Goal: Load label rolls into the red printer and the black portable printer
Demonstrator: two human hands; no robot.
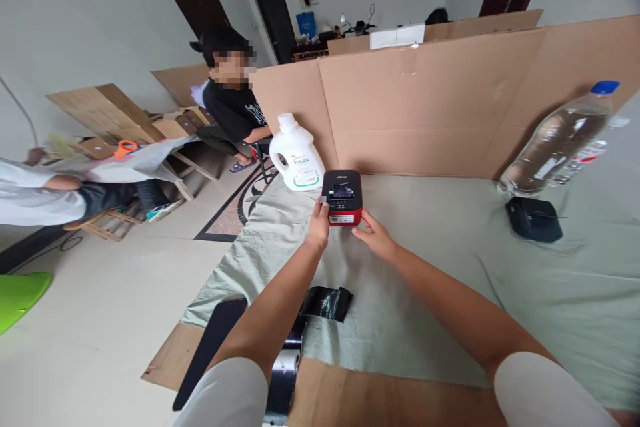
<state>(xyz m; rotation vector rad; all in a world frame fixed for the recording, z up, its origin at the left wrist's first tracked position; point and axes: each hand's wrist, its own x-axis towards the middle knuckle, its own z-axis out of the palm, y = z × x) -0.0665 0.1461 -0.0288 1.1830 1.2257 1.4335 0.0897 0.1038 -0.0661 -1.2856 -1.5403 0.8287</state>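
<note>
A small black and red label printer (342, 195) stands on the pale green cloth (430, 267) covering the table. My left hand (319, 223) grips its left front corner, with the fingers against the side. My right hand (373, 235) rests at its right front corner, fingertips touching the red base. A strip of black plastic bags (327, 302) lies on the cloth below my left forearm, running down to a roll (283, 380) at the near edge.
A white detergent jug (296, 153) stands just left of the printer. A clear water bottle with a blue cap (560, 140) and a small black device (534, 219) sit at the right. Cardboard walls (450, 100) ring the table. A seated person (235, 103) is at the back left.
</note>
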